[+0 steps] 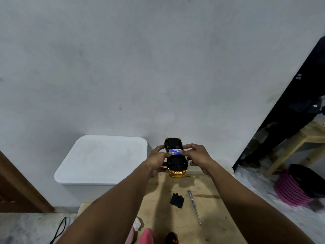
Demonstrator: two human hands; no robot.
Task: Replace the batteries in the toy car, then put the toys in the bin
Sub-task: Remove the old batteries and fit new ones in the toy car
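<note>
I hold a gold toy car [176,164] upside down above the far end of the wooden table [207,219], its black underside facing me. Blue-and-white batteries [175,151] lie in the open compartment. My left hand [158,161] grips the car's left side, thumb at the batteries. My right hand [197,156] holds the right side, its fingertips pressing on the batteries. The black battery cover [177,200] lies on the table with a screwdriver [194,206] to its right. A white bin with a closed lid [102,161] stands to the left of the table.
A pink toy [146,235] and a dark toy with red spots [172,238] sit at the table's near edge. A pink basket [292,189] lies on the floor to the right beside a wooden frame [295,147]. A black cable [60,229] runs across the floor on the left.
</note>
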